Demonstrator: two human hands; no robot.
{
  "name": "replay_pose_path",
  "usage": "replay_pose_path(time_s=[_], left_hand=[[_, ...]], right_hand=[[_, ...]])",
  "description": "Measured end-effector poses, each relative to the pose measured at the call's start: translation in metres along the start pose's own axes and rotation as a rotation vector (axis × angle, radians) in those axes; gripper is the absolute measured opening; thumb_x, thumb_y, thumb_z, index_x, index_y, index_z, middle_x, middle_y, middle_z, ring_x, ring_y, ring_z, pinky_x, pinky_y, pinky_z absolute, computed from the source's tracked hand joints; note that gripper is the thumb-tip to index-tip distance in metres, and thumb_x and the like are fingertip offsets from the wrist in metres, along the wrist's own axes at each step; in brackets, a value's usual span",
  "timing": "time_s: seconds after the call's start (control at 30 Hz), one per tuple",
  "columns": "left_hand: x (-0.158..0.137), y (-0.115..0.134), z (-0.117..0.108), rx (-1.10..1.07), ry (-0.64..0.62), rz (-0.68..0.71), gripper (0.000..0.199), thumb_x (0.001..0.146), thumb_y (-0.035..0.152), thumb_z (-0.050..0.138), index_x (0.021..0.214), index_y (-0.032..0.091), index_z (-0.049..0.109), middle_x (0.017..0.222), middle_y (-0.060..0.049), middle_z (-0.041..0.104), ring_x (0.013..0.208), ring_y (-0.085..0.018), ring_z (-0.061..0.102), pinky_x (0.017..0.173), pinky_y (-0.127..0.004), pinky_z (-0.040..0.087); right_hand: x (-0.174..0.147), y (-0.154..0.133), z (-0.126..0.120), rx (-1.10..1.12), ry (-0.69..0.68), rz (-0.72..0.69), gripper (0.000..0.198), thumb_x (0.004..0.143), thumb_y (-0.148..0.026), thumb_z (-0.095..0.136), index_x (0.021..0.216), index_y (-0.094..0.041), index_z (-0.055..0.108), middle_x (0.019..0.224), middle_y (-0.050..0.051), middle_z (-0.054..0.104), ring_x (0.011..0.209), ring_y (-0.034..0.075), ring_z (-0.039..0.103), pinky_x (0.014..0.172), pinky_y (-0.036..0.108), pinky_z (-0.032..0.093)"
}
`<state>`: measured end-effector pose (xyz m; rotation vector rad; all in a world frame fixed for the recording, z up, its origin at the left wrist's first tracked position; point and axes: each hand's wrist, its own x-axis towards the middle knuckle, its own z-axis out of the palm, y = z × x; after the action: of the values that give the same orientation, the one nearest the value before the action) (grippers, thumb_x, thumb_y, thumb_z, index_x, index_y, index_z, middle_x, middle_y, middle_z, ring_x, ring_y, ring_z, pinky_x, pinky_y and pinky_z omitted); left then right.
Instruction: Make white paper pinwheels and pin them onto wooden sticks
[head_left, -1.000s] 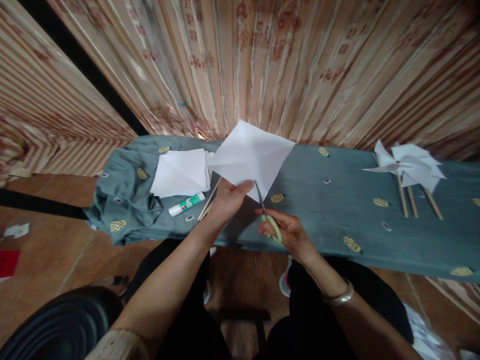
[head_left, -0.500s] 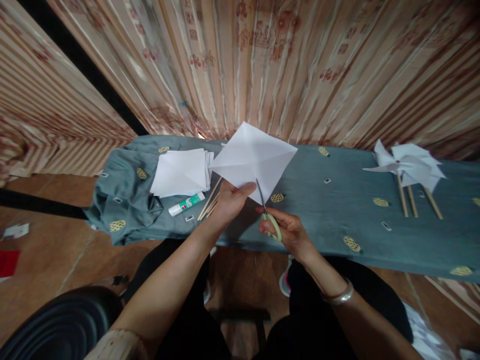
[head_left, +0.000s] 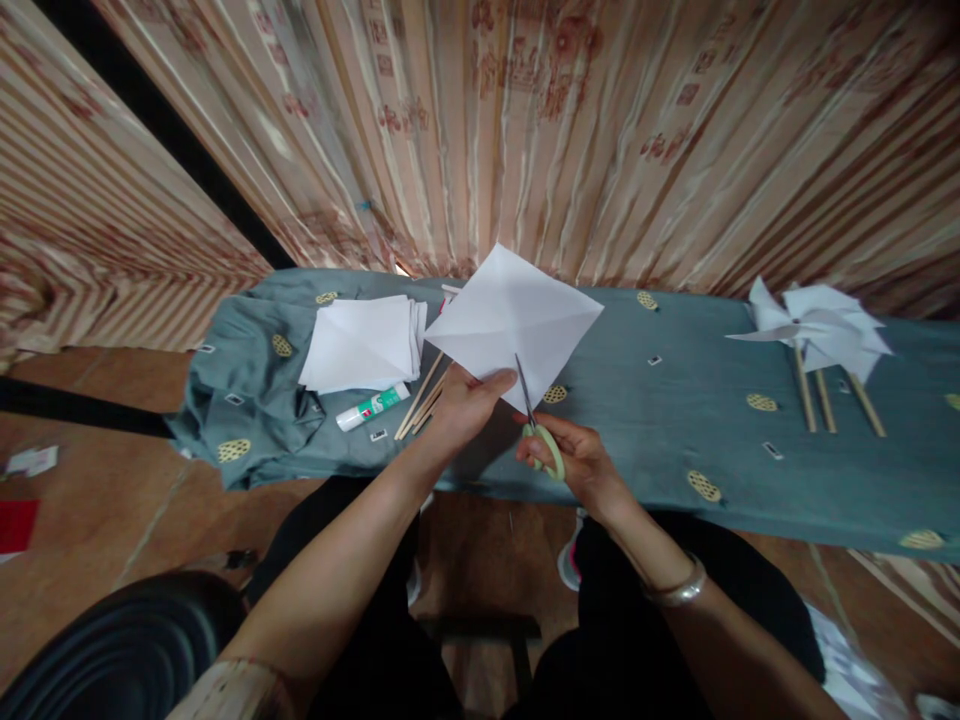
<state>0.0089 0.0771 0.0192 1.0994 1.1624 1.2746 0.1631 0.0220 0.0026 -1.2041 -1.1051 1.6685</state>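
A square sheet of white paper (head_left: 517, 300) with diagonal creases is held up, one corner towards me. My left hand (head_left: 472, 400) pinches its lower left edge, thumb on top. In my right hand (head_left: 574, 455) are scissors (head_left: 551, 452) with pale green handles, fingers closed in the loops. Their blades lie over the lower corner of the paper, pointing at its middle; whether they are parted is hard to see. Left of the held sheet are a stack of white paper squares (head_left: 360, 345), a glue stick (head_left: 373, 407) and several thin wooden sticks (head_left: 418, 400).
White paper pinwheels (head_left: 817, 325) on wooden sticks lie at the right of the table, which has a grey-green cloth (head_left: 637, 420). A patterned curtain (head_left: 480, 130) hangs right behind it. A round black stool (head_left: 127, 650) stands at the lower left.
The paper and my left hand have shifted slightly to the right. The scissors have stayed nearly in place, their blades still over the lower corner.
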Motion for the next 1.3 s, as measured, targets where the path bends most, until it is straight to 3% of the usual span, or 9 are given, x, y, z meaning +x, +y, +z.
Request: replay_pose_path(time_s=[0.3, 1.0, 1.3], left_hand=[[0.0000, -0.0038, 0.0009, -0.022, 0.005, -0.015, 0.018, 0.067, 0.025, 0.071, 0.080, 0.015, 0.064, 0.075, -0.004, 0.070, 0.067, -0.017, 0.062, 0.069, -0.030, 0.050], [-0.0016, -0.0039, 0.0029, 0.008, -0.009, -0.025, 0.024, 0.065, 0.027, 0.070, 0.084, 0.015, 0.063, 0.081, -0.006, 0.070, 0.072, -0.020, 0.063, 0.073, -0.033, 0.050], [-0.0033, -0.0014, 0.0038, 0.058, -0.019, -0.043, 0.017, 0.068, 0.025, 0.069, 0.080, 0.015, 0.064, 0.080, -0.006, 0.072, 0.074, -0.021, 0.065, 0.076, -0.033, 0.051]], right_hand=[[-0.0002, -0.0036, 0.0017, 0.031, 0.014, 0.045, 0.068, 0.058, -0.054, 0.083, 0.110, -0.019, 0.059, 0.065, -0.002, 0.068, 0.057, 0.013, 0.059, 0.057, 0.026, 0.046], [0.0027, -0.0023, 0.0047, 0.085, 0.042, 0.042, 0.069, 0.054, -0.056, 0.085, 0.105, -0.021, 0.054, 0.058, -0.006, 0.064, 0.053, 0.012, 0.057, 0.055, 0.027, 0.044], [0.0035, 0.0004, 0.0034, 0.081, 0.029, 0.021, 0.067, 0.058, -0.056, 0.083, 0.107, -0.021, 0.054, 0.058, -0.006, 0.065, 0.053, 0.012, 0.057, 0.055, 0.027, 0.043]])
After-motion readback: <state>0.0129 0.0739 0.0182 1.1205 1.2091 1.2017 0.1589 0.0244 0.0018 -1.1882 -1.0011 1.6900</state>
